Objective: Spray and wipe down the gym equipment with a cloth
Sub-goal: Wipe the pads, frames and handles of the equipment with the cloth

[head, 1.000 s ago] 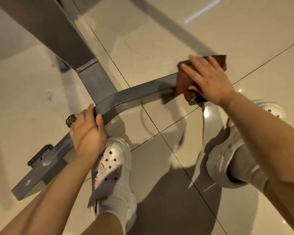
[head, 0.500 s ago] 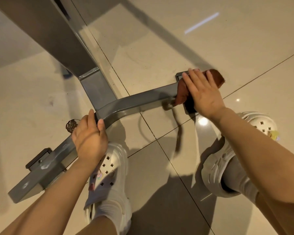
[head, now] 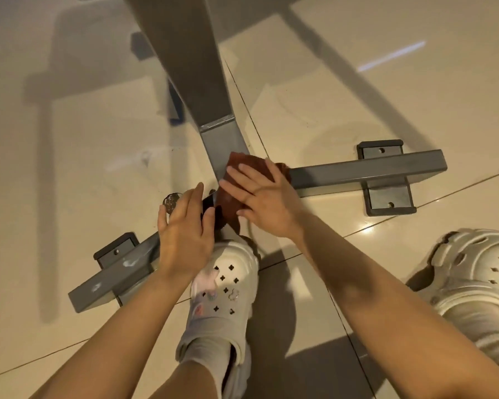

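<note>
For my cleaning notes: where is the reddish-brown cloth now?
In the head view, centre: the reddish-brown cloth lies on the grey metal frame at its joint, under the right hand.

cloth (head: 244, 180) on frame's (head: 366, 171) middle, left hand (head: 185, 226) just left

Right hand (head: 267, 204) with reddish-brown cloth (head: 244, 182) slid from grey metal base bar's (head: 366, 171) end to centre joint, beside left hand (head: 185, 228).

Bare forearms, white perforated clogs (head: 226, 279) with charms, pale grey socks (head: 205, 345)
</note>
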Motion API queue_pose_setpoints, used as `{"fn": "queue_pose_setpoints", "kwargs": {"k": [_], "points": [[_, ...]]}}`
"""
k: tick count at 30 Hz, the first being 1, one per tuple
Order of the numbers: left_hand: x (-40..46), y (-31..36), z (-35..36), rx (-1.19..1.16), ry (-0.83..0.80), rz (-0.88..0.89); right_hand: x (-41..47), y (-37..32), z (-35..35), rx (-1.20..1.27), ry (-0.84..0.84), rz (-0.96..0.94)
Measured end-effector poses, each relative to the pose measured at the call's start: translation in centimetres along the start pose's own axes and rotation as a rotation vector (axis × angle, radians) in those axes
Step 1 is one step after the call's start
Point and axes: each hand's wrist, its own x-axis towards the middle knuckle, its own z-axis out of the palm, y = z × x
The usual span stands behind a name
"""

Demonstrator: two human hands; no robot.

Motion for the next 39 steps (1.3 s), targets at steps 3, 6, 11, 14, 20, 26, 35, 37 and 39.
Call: {"fn": "queue_pose_setpoints", "kwargs": {"k": [3, 6, 11, 14, 20, 26, 35, 37, 39], "points": [[-1.4, -2.7, -1.2, 0.053, -0.001, -0.037, -2.3, 3.0, 0.5, 0.047, 0.054, 0.189], [-2.9, -5.2, -2.1, 0.053, 0.013, -0.1, -2.9, 3.0, -0.1, 0.143, 0.047, 0.425], [-5.4, -8.3, -3.1, -0.021, 0.122, -0.187, 0.3, -3.4, -0.7, 0.28, 0.064, 0.761], [-6.5, -10.0, -3.7, 0.029, 0.153, -0.219, 3.0, -7.9, -0.7, 0.27, 0.033, 0.718], [-7.8, -12.2, -4.9, 0.016, 0.168, -0.256, 6.3, -18.9, -1.7, 0.211, -0.142, 0.542], [-8.8, -14.4, -5.1, 0.043, 0.174, -0.283, 5.7, -20.0, -1.9, 0.205, -0.187, 0.391], [-11.5, -16.1, -5.9, -0.486, 0.193, -0.515, 2.0, -6.5, -1.3, 0.227, -0.075, 0.823], [-11.3, -15.5, -6.2, -0.787, 0.251, -0.657, 1.9, -8.5, -1.2, 0.233, -0.078, 0.837], [-10.8, -15.5, -6.6, -1.098, 0.321, -0.778, 2.5, -11.2, -1.4, 0.231, -0.096, 0.807]]}}
